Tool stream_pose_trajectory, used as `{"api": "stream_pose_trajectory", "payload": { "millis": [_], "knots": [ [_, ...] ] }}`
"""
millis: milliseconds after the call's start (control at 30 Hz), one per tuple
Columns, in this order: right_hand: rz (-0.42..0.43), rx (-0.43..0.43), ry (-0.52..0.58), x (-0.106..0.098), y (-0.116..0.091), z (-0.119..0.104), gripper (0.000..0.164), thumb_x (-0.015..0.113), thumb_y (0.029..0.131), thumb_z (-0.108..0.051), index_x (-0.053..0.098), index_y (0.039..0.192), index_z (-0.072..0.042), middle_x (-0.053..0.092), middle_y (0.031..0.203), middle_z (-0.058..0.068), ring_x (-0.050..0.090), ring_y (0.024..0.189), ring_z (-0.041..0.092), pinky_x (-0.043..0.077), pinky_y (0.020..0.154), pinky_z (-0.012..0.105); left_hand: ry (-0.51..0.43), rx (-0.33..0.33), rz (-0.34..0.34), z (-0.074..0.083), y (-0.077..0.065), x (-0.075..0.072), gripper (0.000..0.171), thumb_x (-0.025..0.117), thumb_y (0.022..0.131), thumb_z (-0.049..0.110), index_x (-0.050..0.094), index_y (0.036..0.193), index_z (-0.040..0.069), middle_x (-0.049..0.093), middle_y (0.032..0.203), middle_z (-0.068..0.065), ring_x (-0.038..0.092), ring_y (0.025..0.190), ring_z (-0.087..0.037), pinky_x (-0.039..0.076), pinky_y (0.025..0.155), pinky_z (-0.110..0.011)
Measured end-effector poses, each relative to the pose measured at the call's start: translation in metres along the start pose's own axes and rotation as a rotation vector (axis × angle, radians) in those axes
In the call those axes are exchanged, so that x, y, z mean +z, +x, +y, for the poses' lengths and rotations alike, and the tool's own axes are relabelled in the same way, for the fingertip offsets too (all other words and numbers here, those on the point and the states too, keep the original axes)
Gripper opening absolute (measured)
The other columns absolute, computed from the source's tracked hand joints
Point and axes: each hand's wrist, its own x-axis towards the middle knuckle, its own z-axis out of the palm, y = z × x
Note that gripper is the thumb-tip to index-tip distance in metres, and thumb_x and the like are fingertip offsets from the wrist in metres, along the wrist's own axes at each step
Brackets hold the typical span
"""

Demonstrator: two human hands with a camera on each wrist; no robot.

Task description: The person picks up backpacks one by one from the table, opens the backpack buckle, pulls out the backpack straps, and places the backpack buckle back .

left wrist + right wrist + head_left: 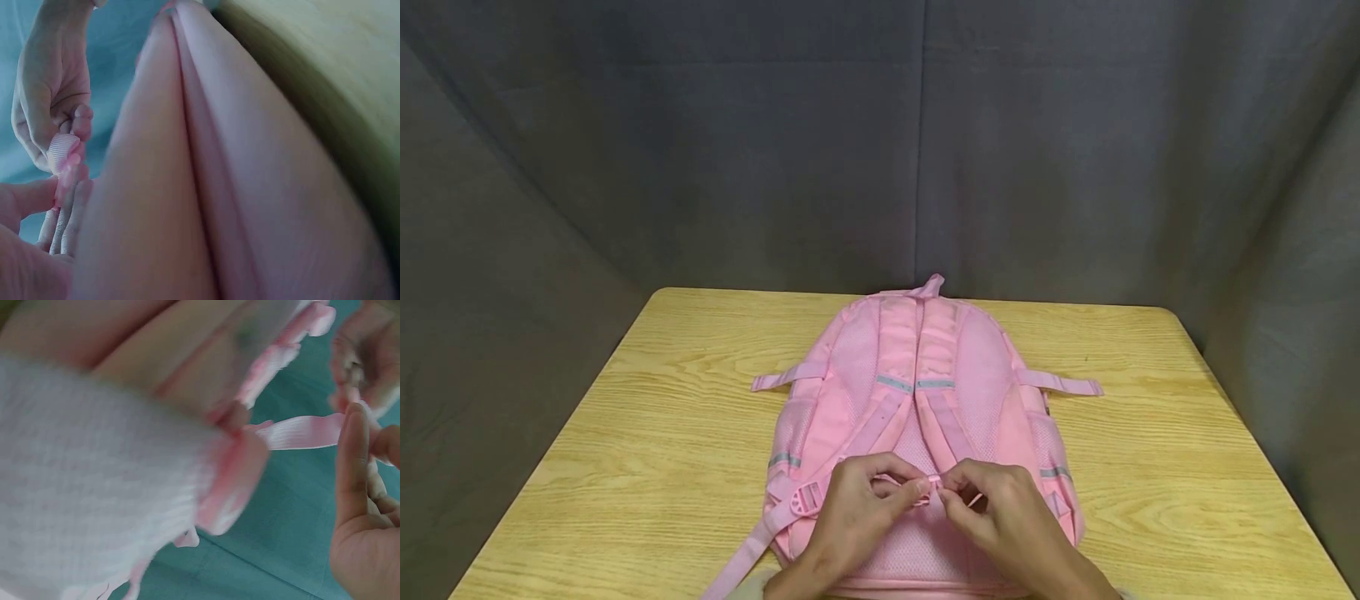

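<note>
A pink backpack (925,550) lies on the table with its shoulder straps facing up. Over its lower back panel, both hands meet at a strap. My left hand (861,508) pinches a small pink plastic buckle (65,184) between thumb and fingers. Opposite it, my right hand (1003,508) pinches the ribbed pink webbing strap (61,155) right at that buckle. A length of the same webbing strap (306,431) runs to the hands in the right wrist view. How the strap passes through the buckle is hidden by the fingers.
Another pink buckle (807,498) sits on a strap at the backpack's lower left, its loose end trailing to the front. Short side straps (1060,382) stick out onto the wooden table (655,467). Dark cloth (775,167) hangs behind and at both sides.
</note>
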Motion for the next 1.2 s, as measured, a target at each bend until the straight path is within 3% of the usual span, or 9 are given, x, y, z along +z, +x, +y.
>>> {"api": "stream_pose_trajectory", "payload": {
  "millis": [233, 367, 500, 733, 933, 1200],
  "knots": [
    [-0.080, 0.128, -0.073, -0.0017, 0.0020, -0.0046, 0.013, 0.072, 0.085, -0.003, 0.068, 0.079, -0.013, 0.071, 0.074, -0.008, 0.062, 0.066, -0.005, 0.052, 0.057, 0.014, 0.115, 0.139, 0.051, -0.0016, -0.0047, 0.0061, 0.015, 0.079, 0.086, 0.021, 0.073, 0.084, 0.007, 0.075, 0.086, -0.004, 0.073, 0.076, -0.009, 0.058, 0.067, -0.019],
    [-0.084, 0.127, -0.123, -0.0024, 0.0019, -0.0061, 0.015, 0.073, 0.084, -0.004, 0.066, 0.076, -0.015, 0.069, 0.072, -0.010, 0.060, 0.064, -0.007, 0.050, 0.055, 0.013, 0.187, 0.205, 0.047, -0.0008, -0.0060, 0.0075, 0.014, 0.078, 0.086, 0.019, 0.073, 0.085, 0.006, 0.074, 0.087, -0.003, 0.071, 0.077, -0.006, 0.057, 0.069, -0.017],
    [-0.090, 0.117, -0.097, -0.0039, 0.0018, -0.0052, 0.016, 0.070, 0.083, -0.002, 0.065, 0.076, -0.016, 0.068, 0.071, -0.012, 0.058, 0.063, -0.007, 0.049, 0.054, 0.014, 0.228, 0.235, 0.035, 0.0006, -0.0061, 0.0078, 0.015, 0.077, 0.086, 0.020, 0.073, 0.086, 0.006, 0.074, 0.087, -0.002, 0.071, 0.077, -0.006, 0.056, 0.070, -0.016],
    [-0.087, 0.076, -0.048, -0.0046, 0.0011, -0.0040, 0.019, 0.068, 0.081, 0.002, 0.064, 0.077, -0.016, 0.066, 0.071, -0.014, 0.056, 0.063, -0.008, 0.050, 0.054, 0.014, 0.180, 0.138, -0.011, 0.0026, -0.0044, 0.0047, 0.016, 0.079, 0.085, 0.024, 0.075, 0.089, 0.009, 0.076, 0.088, -0.001, 0.072, 0.076, -0.003, 0.057, 0.066, -0.018],
    [-0.050, 0.016, -0.046, -0.0026, 0.0009, -0.0042, 0.020, 0.067, 0.079, 0.005, 0.064, 0.077, -0.015, 0.061, 0.069, -0.016, 0.052, 0.061, -0.009, 0.046, 0.052, 0.011, 0.070, 0.019, -0.028, 0.0016, -0.0019, 0.0024, 0.014, 0.079, 0.086, 0.024, 0.075, 0.087, 0.010, 0.076, 0.077, 0.000, 0.074, 0.072, -0.017, 0.055, 0.058, -0.021],
    [0.047, -0.078, -0.045, 0.0014, 0.0002, -0.0038, 0.017, 0.067, 0.081, 0.005, 0.065, 0.080, -0.012, 0.064, 0.071, -0.012, 0.057, 0.063, -0.007, 0.047, 0.053, 0.009, -0.078, -0.018, -0.039, 0.0012, 0.0015, -0.0013, 0.018, 0.077, 0.087, 0.021, 0.073, 0.091, 0.004, 0.076, 0.086, -0.007, 0.075, 0.078, -0.022, 0.059, 0.069, -0.024]
  ]
}}
